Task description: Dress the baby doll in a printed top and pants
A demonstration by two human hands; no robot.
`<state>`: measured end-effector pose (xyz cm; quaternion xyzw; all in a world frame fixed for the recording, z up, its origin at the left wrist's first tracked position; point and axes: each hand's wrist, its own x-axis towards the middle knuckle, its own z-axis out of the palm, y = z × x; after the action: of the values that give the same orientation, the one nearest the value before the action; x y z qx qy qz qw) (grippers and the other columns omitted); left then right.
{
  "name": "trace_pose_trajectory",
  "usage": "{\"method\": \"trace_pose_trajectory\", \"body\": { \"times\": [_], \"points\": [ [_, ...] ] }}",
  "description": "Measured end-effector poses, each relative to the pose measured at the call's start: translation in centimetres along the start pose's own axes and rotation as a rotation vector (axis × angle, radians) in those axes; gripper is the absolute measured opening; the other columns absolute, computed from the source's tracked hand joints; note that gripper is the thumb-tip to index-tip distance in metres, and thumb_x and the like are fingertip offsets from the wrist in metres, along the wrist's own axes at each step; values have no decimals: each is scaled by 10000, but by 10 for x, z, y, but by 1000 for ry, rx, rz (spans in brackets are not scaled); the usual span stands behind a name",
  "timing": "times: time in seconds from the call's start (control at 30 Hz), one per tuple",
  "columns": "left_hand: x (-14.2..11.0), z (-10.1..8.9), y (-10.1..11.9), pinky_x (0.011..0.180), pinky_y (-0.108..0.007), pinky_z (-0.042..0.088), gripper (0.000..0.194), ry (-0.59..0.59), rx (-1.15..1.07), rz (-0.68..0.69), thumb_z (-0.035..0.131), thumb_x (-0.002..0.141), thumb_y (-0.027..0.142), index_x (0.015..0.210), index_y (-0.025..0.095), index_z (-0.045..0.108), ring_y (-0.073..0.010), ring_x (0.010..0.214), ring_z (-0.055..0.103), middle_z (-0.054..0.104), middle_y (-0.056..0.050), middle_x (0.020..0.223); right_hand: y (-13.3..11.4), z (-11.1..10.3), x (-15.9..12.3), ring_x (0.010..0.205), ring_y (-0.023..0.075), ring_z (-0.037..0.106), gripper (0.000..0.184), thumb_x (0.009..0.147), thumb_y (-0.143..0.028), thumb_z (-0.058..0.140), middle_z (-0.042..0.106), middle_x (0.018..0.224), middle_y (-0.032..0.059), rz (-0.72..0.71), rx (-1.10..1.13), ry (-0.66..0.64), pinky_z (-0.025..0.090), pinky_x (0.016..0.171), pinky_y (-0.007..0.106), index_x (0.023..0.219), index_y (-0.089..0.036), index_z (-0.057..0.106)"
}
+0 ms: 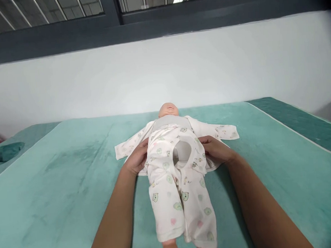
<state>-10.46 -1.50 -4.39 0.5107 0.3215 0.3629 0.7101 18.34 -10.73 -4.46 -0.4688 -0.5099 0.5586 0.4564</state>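
A baby doll (168, 110) lies on its back, its head toward the wall and its feet toward me. White baby pants (168, 203) with green and pink prints cover its legs and reach up over the belly, with an opening at the crotch. A matching long-sleeved top (211, 130) lies spread open under it, and grey cloth shows on the chest. My left hand (138, 157) is closed on the pants' left side near the waist, fingertips partly hidden. On the opposite side my right hand (216, 149) grips the pants' edge, its fingers partly behind the cloth.
The doll rests on a teal padded bed cover (73, 183) with pale seams. A white wall (108, 82) runs behind it, below a dark window frame (175, 19) with metal bars. At the far left lies a dark green bundle of cloth (7, 151).
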Motion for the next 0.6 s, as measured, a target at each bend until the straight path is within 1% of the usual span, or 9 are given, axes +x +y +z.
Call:
{"method": "trace_pose_trajectory", "body": {
  "times": [0.13, 0.23, 0.33, 0.43, 0.5, 0.6],
  "points": [
    [-1, 0, -1, 845, -358, 556, 603, -49, 41, -53, 771, 725, 254, 1313, 218, 641, -277, 975, 706, 748, -112, 1117, -3, 1, -2, 748, 207, 644, 249, 683, -389, 807, 714, 733, 21, 18, 5, -128, 510, 762, 363, 826, -187, 782],
    [-1, 2, -2, 791, -343, 566, 614, -29, 37, -39, 770, 729, 273, 1325, 223, 632, -276, 955, 710, 747, -108, 1123, -6, 1, -3, 757, 210, 658, 217, 672, -349, 815, 732, 774, 21, 16, -8, -163, 514, 792, 376, 825, -198, 781],
    [0, 5, -2, 711, -317, 563, 608, 0, 32, -28, 765, 737, 298, 1326, 229, 630, -266, 904, 718, 751, -99, 1108, -5, 1, -1, 783, 210, 656, 196, 697, -343, 786, 739, 794, 16, -8, -30, -113, 511, 767, 352, 834, -202, 778],
    [1, 10, -2, 666, -299, 553, 594, 21, 19, -26, 754, 751, 302, 1326, 236, 625, -249, 865, 722, 753, -91, 1091, -3, 3, 2, 824, 211, 657, 219, 712, -328, 759, 745, 830, 16, -36, -1, -50, 506, 760, 338, 895, -208, 775],
    [3, 14, -2, 705, -306, 560, 589, 44, -2, -19, 756, 749, 295, 1320, 234, 625, -244, 885, 719, 751, -86, 1093, -2, 5, 4, 835, 216, 660, 246, 712, -330, 746, 744, 828, 17, -35, 33, -1, 511, 767, 344, 926, -212, 768],
    [4, 20, -3, 808, -325, 562, 590, 66, -53, 4, 772, 729, 283, 1298, 219, 631, -239, 937, 709, 745, -82, 1107, 0, 8, 7, 814, 214, 659, 239, 708, -335, 731, 739, 801, 11, -29, 43, 57, 515, 773, 354, 913, -216, 761]
  ]
}}
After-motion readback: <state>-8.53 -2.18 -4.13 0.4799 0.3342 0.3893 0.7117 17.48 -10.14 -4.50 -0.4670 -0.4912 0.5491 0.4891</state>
